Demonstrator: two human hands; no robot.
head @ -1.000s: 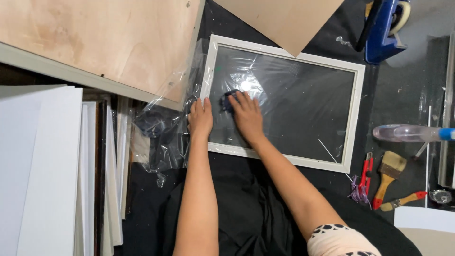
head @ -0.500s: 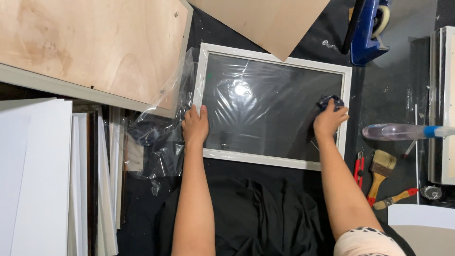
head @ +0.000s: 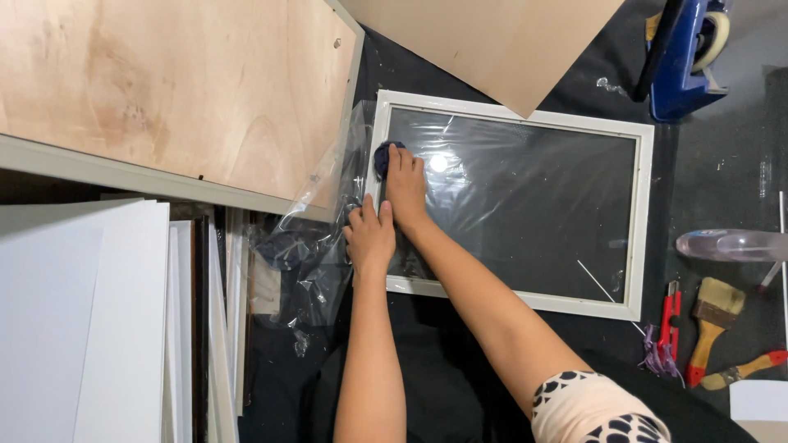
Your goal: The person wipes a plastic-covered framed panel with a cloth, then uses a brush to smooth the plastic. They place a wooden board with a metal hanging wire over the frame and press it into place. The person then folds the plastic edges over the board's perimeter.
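A white picture frame (head: pixel 644 221) with a dark glass pane lies flat on a black cloth. My right hand (head: pixel 405 184) presses a dark blue rag (head: pixel 383 156) onto the glass near the frame's upper left corner. My left hand (head: pixel 369 238) rests flat on the frame's left edge, just below the right hand, holding nothing.
A crumpled clear plastic sheet (head: pixel 316 246) lies left of the frame. Plywood boards (head: pixel 164 90) lie at top left and top centre. White boards (head: pixel 74 328) stack at the left. A blue tape dispenser (head: pixel 681 57), a clear bottle (head: pixel 730 244), red cutter (head: pixel 669 316) and brush (head: pixel 710 320) sit on the right.
My right hand has swept the rag from the frame's right side back across the glass to its upper left corner. My left hand stays on the left edge.
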